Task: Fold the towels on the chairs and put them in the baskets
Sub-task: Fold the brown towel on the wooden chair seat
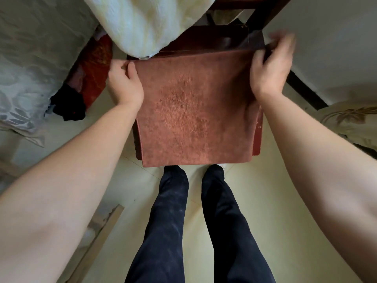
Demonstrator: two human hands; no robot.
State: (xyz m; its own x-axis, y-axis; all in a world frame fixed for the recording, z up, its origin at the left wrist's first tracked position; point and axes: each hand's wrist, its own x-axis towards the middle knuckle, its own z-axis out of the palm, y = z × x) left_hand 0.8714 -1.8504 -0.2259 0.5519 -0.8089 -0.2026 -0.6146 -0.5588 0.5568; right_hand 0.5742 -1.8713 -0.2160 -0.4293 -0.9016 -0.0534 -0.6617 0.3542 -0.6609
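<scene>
A rust-brown towel (195, 111) lies spread flat over the seat of a dark wooden chair (257, 137), its near edge hanging just past the seat's front. My left hand (124, 84) pinches the towel's far left corner. My right hand (271, 66), slightly blurred, pinches the far right corner at the seat's back. A cream-white towel (146, 23) is draped over the chair's back, hanging down to the brown towel's far edge. No basket shows in this view.
A grey patterned cloth (30, 68) covers furniture on the left, with a red and black bundle (85, 82) beside it. A floral cushion (350, 121) sits at the right. My dark-trousered legs (195, 221) stand on the pale tiled floor right before the chair.
</scene>
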